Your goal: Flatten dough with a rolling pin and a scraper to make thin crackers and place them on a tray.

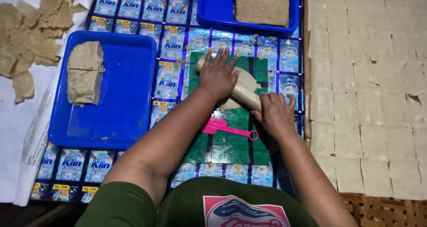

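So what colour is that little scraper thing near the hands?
The scraper is bright pink, in the head view.

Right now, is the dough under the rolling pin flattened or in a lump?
Flattened: the dough lies as a thin sheet on the green mat beneath the rolling pin.
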